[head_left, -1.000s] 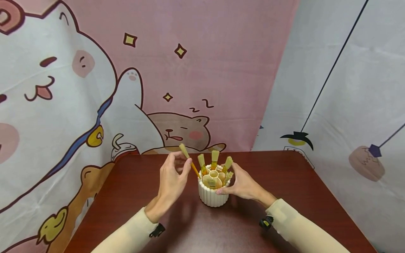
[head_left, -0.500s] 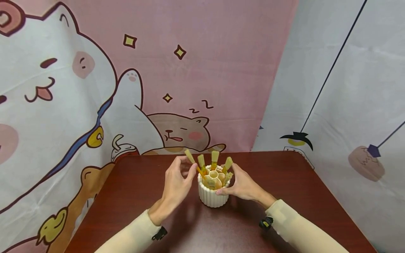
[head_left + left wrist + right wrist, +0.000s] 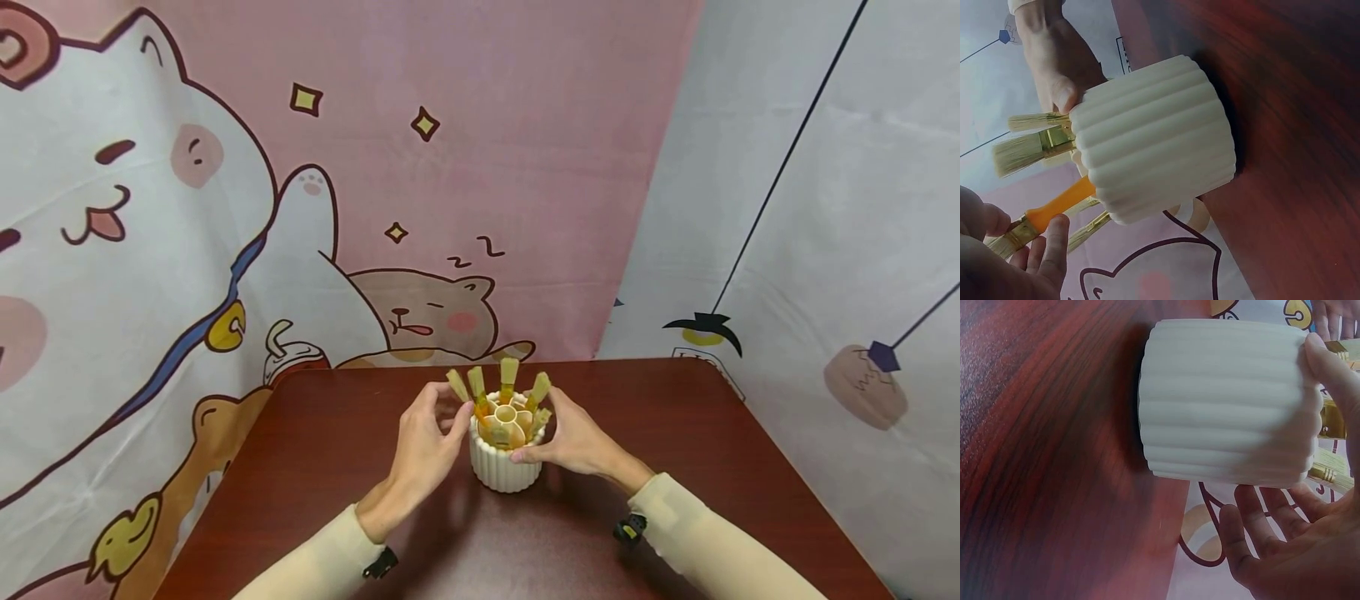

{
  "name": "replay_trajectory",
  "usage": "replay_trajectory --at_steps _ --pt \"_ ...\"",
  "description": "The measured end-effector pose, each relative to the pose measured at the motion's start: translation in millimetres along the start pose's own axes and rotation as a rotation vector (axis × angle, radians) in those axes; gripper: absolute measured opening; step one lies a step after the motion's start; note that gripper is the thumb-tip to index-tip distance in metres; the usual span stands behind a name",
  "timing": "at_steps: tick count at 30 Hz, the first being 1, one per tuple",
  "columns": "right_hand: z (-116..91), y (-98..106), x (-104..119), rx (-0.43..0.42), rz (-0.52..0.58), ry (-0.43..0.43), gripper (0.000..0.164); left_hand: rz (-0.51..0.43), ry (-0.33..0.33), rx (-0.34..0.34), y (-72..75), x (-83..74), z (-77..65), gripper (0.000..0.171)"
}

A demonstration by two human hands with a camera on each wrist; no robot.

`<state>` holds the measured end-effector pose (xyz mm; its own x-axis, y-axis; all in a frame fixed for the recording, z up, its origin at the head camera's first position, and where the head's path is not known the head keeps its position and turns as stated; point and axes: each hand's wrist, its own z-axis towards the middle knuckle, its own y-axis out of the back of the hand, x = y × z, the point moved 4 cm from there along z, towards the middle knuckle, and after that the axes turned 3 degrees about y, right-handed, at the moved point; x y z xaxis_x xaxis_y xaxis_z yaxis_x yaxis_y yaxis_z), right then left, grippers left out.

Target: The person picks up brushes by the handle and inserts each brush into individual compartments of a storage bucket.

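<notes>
A white ribbed pot (image 3: 504, 468) stands upright on the table, with a divided insert (image 3: 507, 414) in its mouth. Several paintbrushes (image 3: 509, 371) stand in it, bristles up. My left hand (image 3: 429, 435), at the pot's left side, pinches one more paintbrush (image 3: 1063, 203) near its metal collar. The orange handle of that brush reaches inside the rim; its lower end is hidden. My right hand (image 3: 581, 435) grips the pot from the right, thumb at the front rim. In the right wrist view the fingers (image 3: 1260, 519) lie along the opposite side of the pot.
The dark red-brown table (image 3: 637, 533) runs back to a printed cloth (image 3: 555, 167) with cartoon animals. More cloth hangs at the right. Each wrist bears a small black device (image 3: 630, 527).
My left hand has moved right and slightly down. Its paintbrush has gone deeper into the pot, beside the others. My right hand has kept its grip on the pot.
</notes>
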<state>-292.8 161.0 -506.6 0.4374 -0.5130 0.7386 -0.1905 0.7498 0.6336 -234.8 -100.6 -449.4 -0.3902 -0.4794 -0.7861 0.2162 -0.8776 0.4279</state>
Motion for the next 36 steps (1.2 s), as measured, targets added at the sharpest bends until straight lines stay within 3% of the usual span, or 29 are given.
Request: replay_trajectory --at_steps 14,21,28,36 --pt "-1 -1 0 0.0 0.01 0.001 0.116 0.026 0.014 0.053 -6.8 12.3 -4.5 0.023" --pt "3 -6 -26 -0.03 0.031 0.117 0.116 0.027 0.014 0.078 -9.0 18.2 -5.5 0.024" --pt "-1 0 0 -0.012 -0.008 0.022 0.116 0.029 0.019 0.089 -9.3 19.2 -5.6 0.025" --pt "-1 0 1 0.001 -0.008 -0.019 0.119 0.036 0.045 0.114 -12.5 24.1 -4.7 0.025"
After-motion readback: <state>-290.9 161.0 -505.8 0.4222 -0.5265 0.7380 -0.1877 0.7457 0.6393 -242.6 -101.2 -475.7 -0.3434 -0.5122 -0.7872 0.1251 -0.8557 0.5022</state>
